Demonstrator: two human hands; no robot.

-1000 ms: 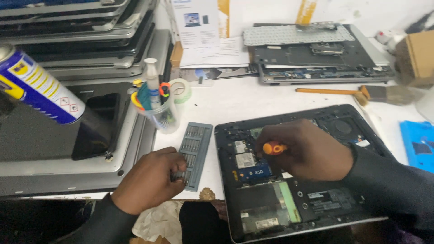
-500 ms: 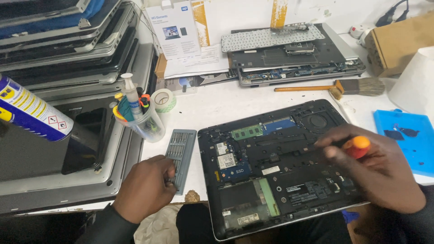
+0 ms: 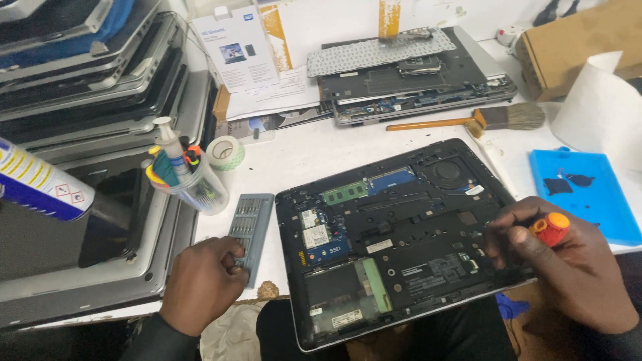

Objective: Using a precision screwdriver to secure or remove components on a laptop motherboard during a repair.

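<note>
Head camera looks down on a white table (image 3: 321, 150). At the upper middle of the frame a white leaflet (image 3: 242, 47) with a small picture on it leans upright, and a brown cardboard box (image 3: 575, 43) sits in the upper right corner. A spray can (image 3: 37, 180) with yellow and blue bands and small red-edged warning diamonds juts in from the left edge. A blue mat (image 3: 578, 190) lies at the right, just beside an opened laptop (image 3: 394, 234) in the lower middle (its bottom cover is off, showing green and blue boards with small white labels).

The left hand (image 3: 204, 284), lower left, is curled with its fingertips on the lower end of a grey screwdriver bit case (image 3: 251, 230) that lies just left of the laptop. The right hand (image 3: 562, 261), lower right, is closed around a screwdriver (image 3: 550, 228) with a red and orange handle, its fingers resting at the laptop's right edge.

Half a second ago the right hand held the screwdriver at the same edge; the left hand stayed on the case.
</note>
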